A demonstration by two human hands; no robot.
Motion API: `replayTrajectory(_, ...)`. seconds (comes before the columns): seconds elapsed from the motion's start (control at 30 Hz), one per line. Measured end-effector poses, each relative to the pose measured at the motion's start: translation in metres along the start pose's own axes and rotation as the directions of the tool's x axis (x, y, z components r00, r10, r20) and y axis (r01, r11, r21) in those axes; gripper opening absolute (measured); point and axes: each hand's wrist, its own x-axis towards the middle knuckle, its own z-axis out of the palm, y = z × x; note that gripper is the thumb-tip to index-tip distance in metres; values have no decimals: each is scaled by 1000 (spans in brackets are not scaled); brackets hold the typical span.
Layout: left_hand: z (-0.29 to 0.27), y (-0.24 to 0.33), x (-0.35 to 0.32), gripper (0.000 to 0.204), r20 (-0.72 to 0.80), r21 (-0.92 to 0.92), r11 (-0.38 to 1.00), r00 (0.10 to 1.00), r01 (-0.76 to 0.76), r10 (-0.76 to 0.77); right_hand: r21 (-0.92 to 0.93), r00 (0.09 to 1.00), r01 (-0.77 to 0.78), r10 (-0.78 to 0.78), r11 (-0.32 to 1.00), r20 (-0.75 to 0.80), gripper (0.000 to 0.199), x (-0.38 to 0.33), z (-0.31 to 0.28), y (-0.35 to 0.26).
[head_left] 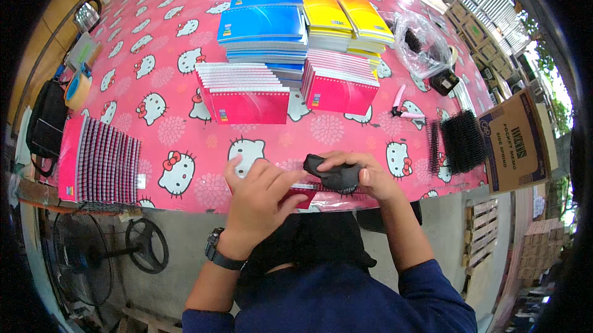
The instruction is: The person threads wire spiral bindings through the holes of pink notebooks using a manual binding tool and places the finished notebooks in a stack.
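At the near edge of the table, my left hand [262,200] holds a small pink-red notebook [302,201], mostly hidden under the palm. Its thumb and index finger lie around the notebook's spine end, the other fingers spread. A black wire coil [346,190] sticks out from the notebook to the right. Just above that coil, my right hand [375,175] is closed around a soft-looking black object [336,177], whose kind I cannot make out. Beyond my hands stand two stacks of pink notebooks, the left stack [253,105] and the right stack [340,93].
Behind are blue notebooks [262,21] and yellow notebooks [327,12]. Coil-bound pink notebooks [105,160] line the left edge. On the right lie pink-handled pliers [407,110], loose black coils [462,144], a plastic bag [423,42] and a cardboard box [516,141]. A fan [80,259] stands lower left.
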Motion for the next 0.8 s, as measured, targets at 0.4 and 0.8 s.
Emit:
replayTrajectory(0.4,0,12,-14,21,173,-78,997,985,-7,21,-258,966,-133,67,957,-249,57,-17,-6,9)
replayTrajectory(0.8,7,9,-16,22,70,-123,992,997,42,-34,-645,985,20,-124,764,-116,40,-21,36,-38)
